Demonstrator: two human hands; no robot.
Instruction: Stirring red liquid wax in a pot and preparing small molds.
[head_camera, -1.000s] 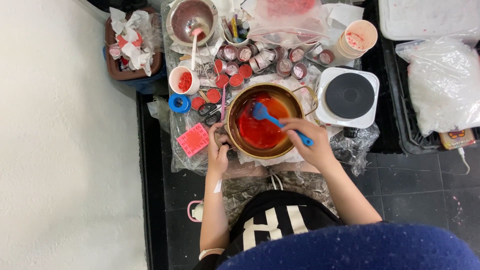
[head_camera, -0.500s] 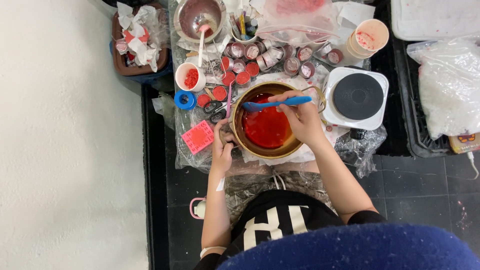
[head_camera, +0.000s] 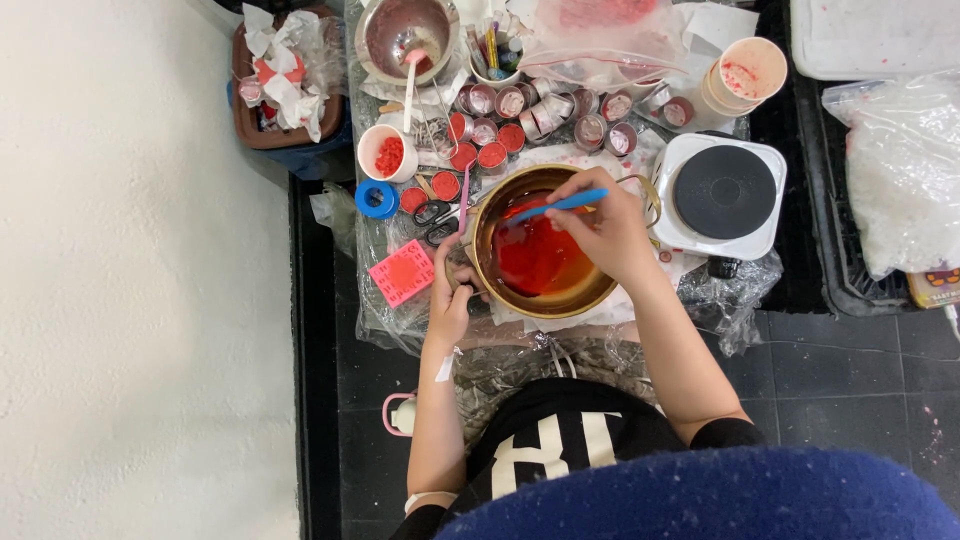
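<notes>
My left hand (head_camera: 450, 300) grips the brass pot's (head_camera: 545, 245) rim, steadying it near the worktop's front edge, while my right hand (head_camera: 605, 225) pinches a blue spatula (head_camera: 555, 205) over red liquid (head_camera: 535, 255).

- The pot (head_camera: 545, 255) stands mid-counter, near the edge closest to the person.
- The hot plate (head_camera: 722, 195) sits just right of the pot.
- The small tins (head_camera: 545, 115) cluster behind the pot.
- The bowl (head_camera: 408, 35) stands at the far left corner.
- The square mould (head_camera: 401, 272) lies left of the pot.
</notes>
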